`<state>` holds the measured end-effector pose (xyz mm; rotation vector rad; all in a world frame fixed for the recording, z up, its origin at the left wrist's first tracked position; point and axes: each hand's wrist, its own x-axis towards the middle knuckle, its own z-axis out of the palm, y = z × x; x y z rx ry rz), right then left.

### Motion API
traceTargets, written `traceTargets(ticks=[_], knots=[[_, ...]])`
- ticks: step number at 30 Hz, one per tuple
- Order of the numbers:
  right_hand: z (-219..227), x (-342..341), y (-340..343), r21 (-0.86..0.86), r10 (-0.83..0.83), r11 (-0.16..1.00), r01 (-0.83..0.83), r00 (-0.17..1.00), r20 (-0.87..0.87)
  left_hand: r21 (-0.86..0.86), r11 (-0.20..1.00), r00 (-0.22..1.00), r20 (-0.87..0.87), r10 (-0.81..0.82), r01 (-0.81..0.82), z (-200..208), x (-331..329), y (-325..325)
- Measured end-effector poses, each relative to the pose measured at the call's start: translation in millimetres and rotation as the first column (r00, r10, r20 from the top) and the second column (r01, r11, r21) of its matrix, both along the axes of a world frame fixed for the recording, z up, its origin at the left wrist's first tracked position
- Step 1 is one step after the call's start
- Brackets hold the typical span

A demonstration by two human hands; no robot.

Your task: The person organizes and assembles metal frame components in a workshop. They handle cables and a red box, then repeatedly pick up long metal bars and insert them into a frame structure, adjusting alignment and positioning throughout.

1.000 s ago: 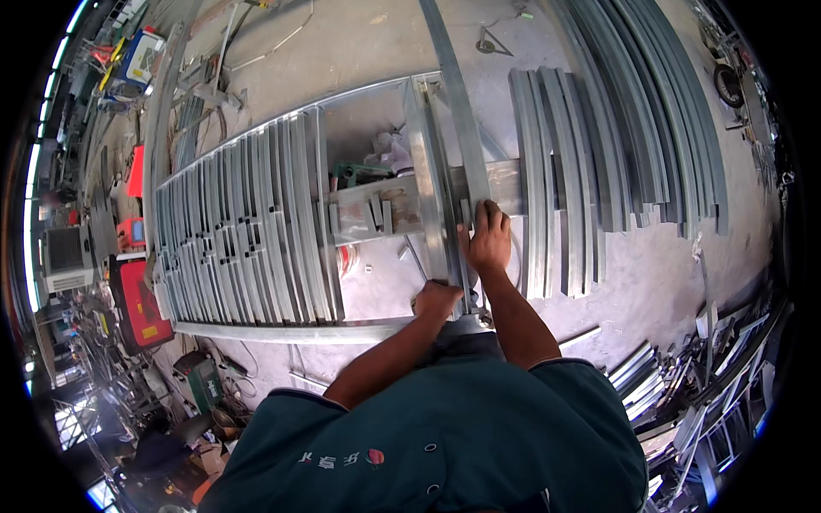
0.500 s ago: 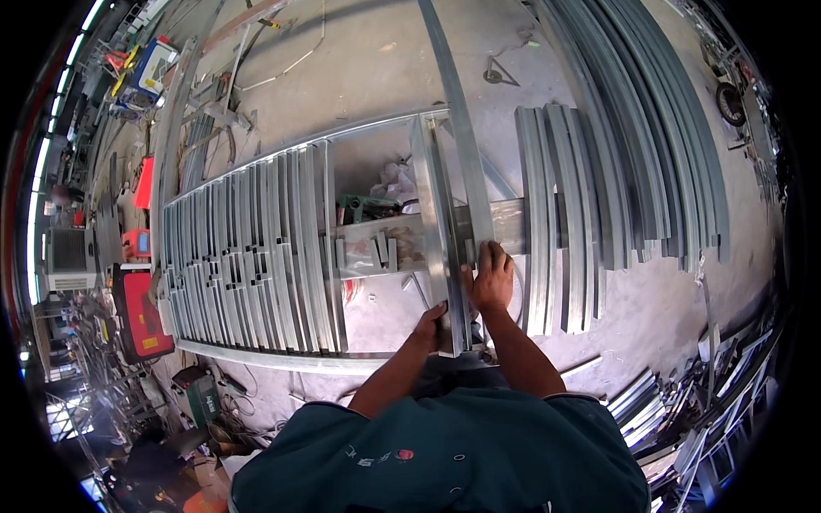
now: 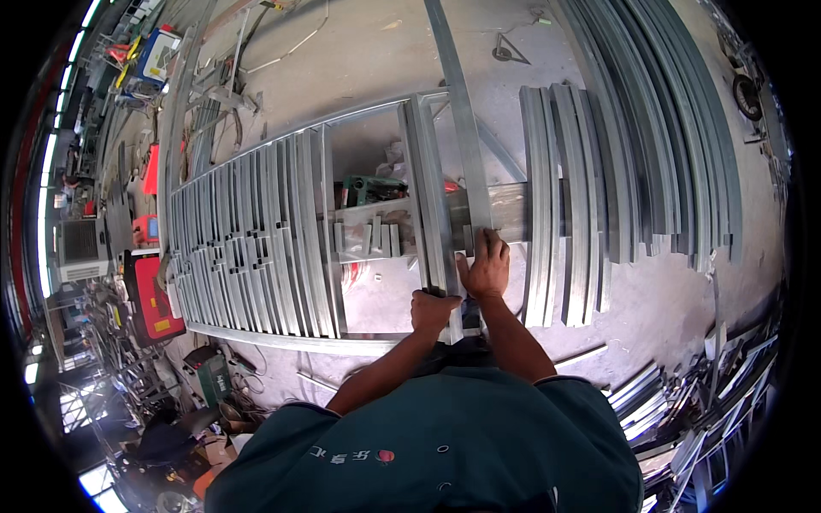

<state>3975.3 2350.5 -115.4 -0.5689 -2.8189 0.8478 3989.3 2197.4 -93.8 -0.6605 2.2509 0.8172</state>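
My left hand [image 3: 434, 313] is closed round the near end of a galvanized steel channel [image 3: 417, 179], its thumb laid across the metal. This channel lies lengthwise over the right part of a flat steel frame, side by side with another similar profile [image 3: 443, 214]. To the right, my right hand [image 3: 487, 267] has its fingers curled over the near end of a long metal bar [image 3: 457, 94] that runs away to the far edge. Its thumb stands apart, close to the profile. A short metal offcut [image 3: 468, 237] stands beside those fingers; the fingertips are partly hidden.
Many parallel slats [image 3: 248, 248] fill the frame's left part. Short offcuts [image 3: 376, 236] and a green power tool [image 3: 369, 190] sit in the gap. Steel profiles [image 3: 547, 205] are stacked at right. A red machine [image 3: 154, 295] stands left; scrap metal [image 3: 641, 406] lies lower right.
The channel under my left hand has shifted slightly left, away from the neighbouring profile. My left hand has turned, its thumb now across the top. My right hand stays at the bar's end.
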Motion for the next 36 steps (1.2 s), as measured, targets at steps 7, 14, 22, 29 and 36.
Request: traceTargets(ticks=[7, 14, 22, 29, 36], knots=[[-4.0, -0.1, 0.1, -0.055, 0.031, 0.998, -0.031, 0.999, 0.012, 0.081, 0.994, 0.995, 0.065, -0.08, 0.075, -4.7, -3.3, -11.7], [-1.6, 0.8, 0.9, -0.024, 0.018, 1.0, -0.019, 0.999, -0.028, 0.725, 0.366, 0.794, 0.603, 0.072, -0.584, -58.8, 2.7, -67.8], [1.2, 4.5, -2.7, -0.002, 0.05, 0.999, -0.051, 0.996, -0.071, 0.356, 0.934, 0.996, 0.073, -0.044, 0.015, -34.9, 14.0, -15.2], [-10.3, 4.3, 8.1, -0.08, 0.002, 0.997, -0.009, 0.996, -0.087, 0.017, 0.975, 0.916, -0.347, -0.204, 0.223, 69.4, -3.4, 41.8], [-5.6, 0.2, 12.0, -0.117, 0.008, 0.993, -0.022, 0.992, -0.124, 0.582, 0.79, 0.978, 0.052, 0.203, -0.195, -0.1, 5.0, 2.6]])
